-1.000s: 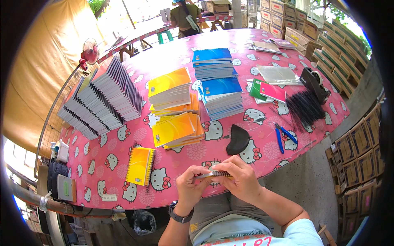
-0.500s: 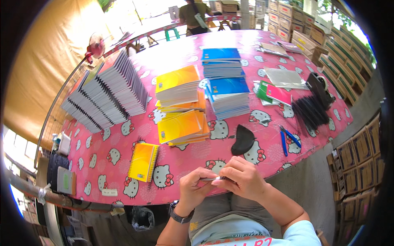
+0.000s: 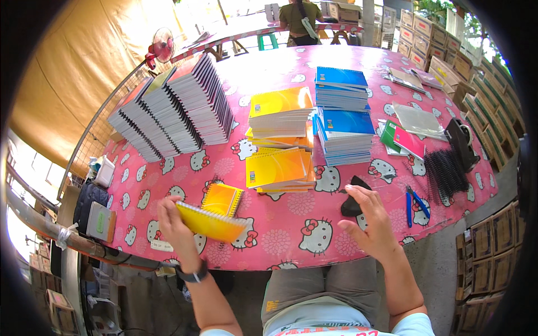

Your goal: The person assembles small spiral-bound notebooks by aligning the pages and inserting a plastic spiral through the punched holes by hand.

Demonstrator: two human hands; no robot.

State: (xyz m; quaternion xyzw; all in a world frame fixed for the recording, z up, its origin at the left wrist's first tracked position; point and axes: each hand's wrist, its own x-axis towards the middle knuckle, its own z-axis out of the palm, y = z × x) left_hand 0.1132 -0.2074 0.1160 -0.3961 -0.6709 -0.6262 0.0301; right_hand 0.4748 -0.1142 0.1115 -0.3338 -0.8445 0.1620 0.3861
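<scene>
My left hand (image 3: 176,229) grips a yellow notebook (image 3: 210,222) by its left end, tilted above the table's front left and blurred by motion. Just beyond it a yellow spiral notebook (image 3: 223,199) lies flat, partly covered by the held one. My right hand (image 3: 367,221) is open and holds nothing, with fingers spread. It hovers beside a black curved pad (image 3: 352,206), whose near edge it partly hides. Right of that hand lie blue-handled pliers (image 3: 417,206) and a bunch of black spiral binding coils (image 3: 445,175).
Stacks of yellow notebooks (image 3: 278,169) and blue notebooks (image 3: 343,143) stand mid-table. Tall spiral-bound stacks (image 3: 171,115) fill the far left. Green and pink booklets (image 3: 408,141) lie near a clear plastic sheet (image 3: 420,120). A person (image 3: 300,22) stands behind another table; cartons (image 3: 493,241) stand at right.
My hands have parted from the front edge, where they pinched something thin. The left has moved left with a yellow notebook; the right has opened and moved right. The view has shifted.
</scene>
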